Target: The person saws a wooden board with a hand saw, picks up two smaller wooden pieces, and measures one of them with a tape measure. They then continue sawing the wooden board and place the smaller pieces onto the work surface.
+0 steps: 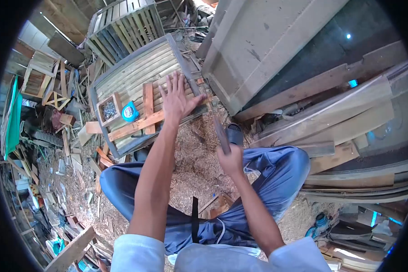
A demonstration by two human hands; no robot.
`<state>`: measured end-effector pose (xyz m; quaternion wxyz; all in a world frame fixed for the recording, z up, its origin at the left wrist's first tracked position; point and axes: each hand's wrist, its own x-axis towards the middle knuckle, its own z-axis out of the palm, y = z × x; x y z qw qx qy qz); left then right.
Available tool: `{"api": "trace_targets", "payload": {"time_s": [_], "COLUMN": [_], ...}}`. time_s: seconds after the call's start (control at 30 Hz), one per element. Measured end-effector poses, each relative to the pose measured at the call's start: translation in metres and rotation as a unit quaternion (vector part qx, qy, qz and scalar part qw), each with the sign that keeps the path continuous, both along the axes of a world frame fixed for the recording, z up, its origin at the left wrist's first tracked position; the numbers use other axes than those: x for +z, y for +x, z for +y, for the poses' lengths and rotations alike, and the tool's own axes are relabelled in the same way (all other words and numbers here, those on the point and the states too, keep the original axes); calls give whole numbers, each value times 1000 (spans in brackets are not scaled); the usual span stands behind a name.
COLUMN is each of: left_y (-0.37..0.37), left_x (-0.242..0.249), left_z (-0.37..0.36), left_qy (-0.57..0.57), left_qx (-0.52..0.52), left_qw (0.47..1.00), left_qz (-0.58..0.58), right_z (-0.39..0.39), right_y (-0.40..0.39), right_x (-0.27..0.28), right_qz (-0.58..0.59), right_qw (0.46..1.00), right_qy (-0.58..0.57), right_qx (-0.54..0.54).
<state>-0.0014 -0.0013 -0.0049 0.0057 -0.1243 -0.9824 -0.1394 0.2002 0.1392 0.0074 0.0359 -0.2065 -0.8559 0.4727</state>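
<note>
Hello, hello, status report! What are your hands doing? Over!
Left hand open, flat on grey slatted wooden panel. Right hand gripping dark hammer handle. Blue tape measure and wooden nail box beside crossed wooden strips.

1 head view, wide fisheye; looks steeply down, close over the lap.

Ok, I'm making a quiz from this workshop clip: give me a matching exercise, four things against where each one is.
Things:
1. left hand
2. right hand
3. tape measure
4. small box of nails

Places:
A. gripping a dark tool handle above the knee
B. on the slatted panel, left of the tape measure
C. spread flat on the wooden strips
D. blue, beside the crossed strips

Pairs: 1-C, 2-A, 3-D, 4-B
</note>
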Motion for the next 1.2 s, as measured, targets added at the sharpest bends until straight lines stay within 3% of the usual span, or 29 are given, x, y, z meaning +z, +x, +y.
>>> {"api": "trace_targets", "payload": {"time_s": [0.13, 0.17, 0.23, 0.33, 0.47, 0.57, 0.63, 0.7, 0.97, 1.07, 1.13, 1.2], "left_y": [-1, 0, 0, -1, 1, 2, 1, 1, 3, -1, -6, -1], "left_x": [2, 2, 3, 0, -2, 3, 6, 8, 4, 0, 3, 1], "left_z": [-3, -4, -1, -5, -1, -3, -2, 0, -3, -2, -2, -1], "left_qy": [2, 29, 3, -25, 4, 32, 18, -1, 17, 1, -2, 2], "left_qx": [-9, -3, 1, 13, 2, -3, 2, 7, -5, -5, 3, -2], "left_qw": [1000, 999, 1000, 1000, 1000, 999, 1000, 1000, 1000, 1000, 1000, 1000], "left_qz": [-5, -16, -15, 0, 4, -14, -21, -19, -3, -14, -2, -9], "right_z": [0, 0, -2, -3, 3, 11, 14, 6, -4, -1, 1, 5], "right_y": [-12, 11, 61, 66, -21, -4, 51, 83, -9, 65, 66, 57], "right_x": [1, 9, 18, 14, 12, -2, -1, 17, 10, 6, 12, 9], "right_qz": [28, 19, -6, -2, -12, -5, -55, -27, 32, 77, 87, -8], "right_qw": [1000, 998, 999, 1000, 1000, 999, 997, 999, 998, 997, 996, 998], "right_qy": [5, -58, -32, -3, -10, -18, -55, -44, -45, -23, -26, -55], "right_qx": [11, 9, -2, -2, 17, 28, 11, 9, -5, -15, -15, -25]}}
